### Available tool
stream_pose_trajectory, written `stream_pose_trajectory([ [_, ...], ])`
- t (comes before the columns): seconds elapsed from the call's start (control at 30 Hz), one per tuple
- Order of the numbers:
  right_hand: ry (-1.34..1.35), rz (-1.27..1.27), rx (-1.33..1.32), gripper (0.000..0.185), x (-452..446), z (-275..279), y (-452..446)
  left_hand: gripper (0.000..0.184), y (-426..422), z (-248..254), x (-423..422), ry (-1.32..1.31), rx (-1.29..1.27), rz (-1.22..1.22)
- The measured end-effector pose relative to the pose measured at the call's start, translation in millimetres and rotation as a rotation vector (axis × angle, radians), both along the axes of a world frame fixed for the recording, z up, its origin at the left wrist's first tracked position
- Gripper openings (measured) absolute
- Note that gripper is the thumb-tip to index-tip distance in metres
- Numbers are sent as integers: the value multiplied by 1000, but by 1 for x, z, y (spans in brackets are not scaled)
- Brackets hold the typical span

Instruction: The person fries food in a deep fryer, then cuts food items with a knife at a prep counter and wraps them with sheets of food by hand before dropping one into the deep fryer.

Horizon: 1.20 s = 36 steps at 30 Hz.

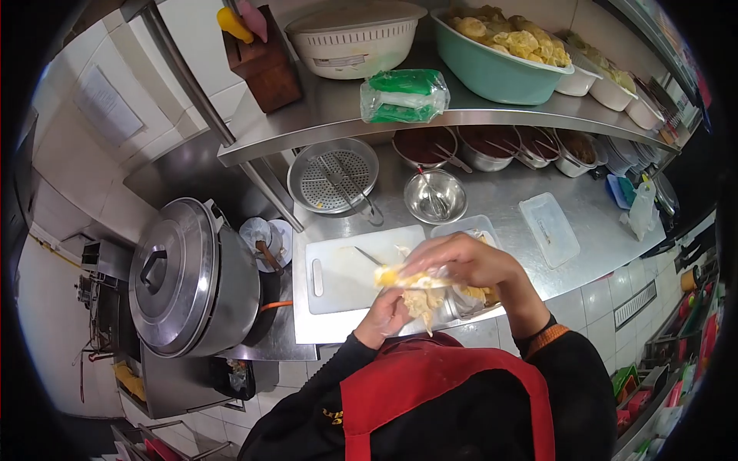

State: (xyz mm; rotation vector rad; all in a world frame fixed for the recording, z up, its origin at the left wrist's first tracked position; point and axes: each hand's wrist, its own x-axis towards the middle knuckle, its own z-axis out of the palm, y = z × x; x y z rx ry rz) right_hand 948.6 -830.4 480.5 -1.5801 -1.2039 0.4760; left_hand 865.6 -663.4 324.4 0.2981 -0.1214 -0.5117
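My left hand (382, 319) is closed at the near edge of the white cutting board (330, 265), its fingers partly hidden by pale, ragged food that looks like cooked chicken (421, 305). Just above it, my right hand (469, 260) curls over a yellow and white piece (390, 276), blurred by motion, and its fingers appear bent around it. Thin clear plastic seems to cover the fingers. A thin dark blade (370, 256) lies on the board, one end hidden behind the hands. Under my right wrist stands a clear plastic container (483, 224) with yellowish pieces inside.
A large lidded pot (173, 276) stands left of the board. Behind are a perforated strainer (333, 175) and a steel bowl with a whisk (435, 197). A clear lid (549, 229) lies to the right. Overhead, a steel shelf (307, 132) carries a green tub (492, 69).
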Motion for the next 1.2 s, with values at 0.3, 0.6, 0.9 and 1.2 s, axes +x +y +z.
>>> stream_pose_trajectory([
  [0.3, -296, -366, -320, 74, -31, 2, 28, 49, 13, 18, -15, -95, 18, 159],
  [0.6, 12, -509, -390, 71, -40, -32, 29, 47, 17, 39, -9, -265, 499, 131],
  [0.9, -197, -611, -333, 65, -46, -48, 17, 47, 30, 36, 2, -344, 607, -43],
  [1.2, -365, -641, -280, 65, -43, -60, 13, 49, 34, 35, 1, -267, 592, -244],
])
